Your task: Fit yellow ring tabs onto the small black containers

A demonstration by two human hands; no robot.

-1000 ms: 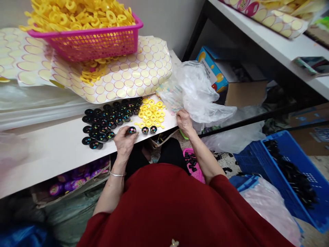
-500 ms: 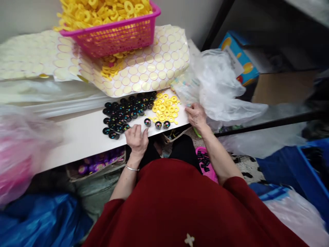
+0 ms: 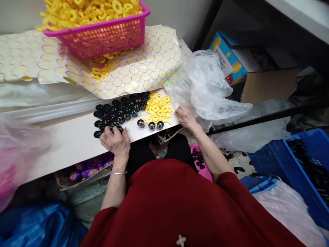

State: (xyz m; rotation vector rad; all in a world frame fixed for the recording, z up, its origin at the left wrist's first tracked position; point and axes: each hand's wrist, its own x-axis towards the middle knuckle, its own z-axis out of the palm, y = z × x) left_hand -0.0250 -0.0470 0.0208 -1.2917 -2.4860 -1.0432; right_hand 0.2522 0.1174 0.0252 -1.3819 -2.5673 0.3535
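Tabletop (image 3: 69, 142); hands (image 3: 117, 141) flank three cups (image 3: 151, 126)

We no longer hold the leftmost black cup (image 3: 140, 123) of the separate three; our left hand (image 3: 115, 141) now curls farther left, over the near edge of the black-cup cluster (image 3: 113, 113).

Left grip (image 3: 116, 142), left of centre, hides part of the black cups (image 3: 110, 111); can't tell if it holds one. Right grip (image 3: 187, 117), mid-frame: contents unclear. Bits inside cups too small to identify. Yellow heap (image 3: 89, 13) cut by top edge, blue crate (image 3: 272, 159) by right. Pink bag (image 3: 15, 154), far left, blurred, cut off.
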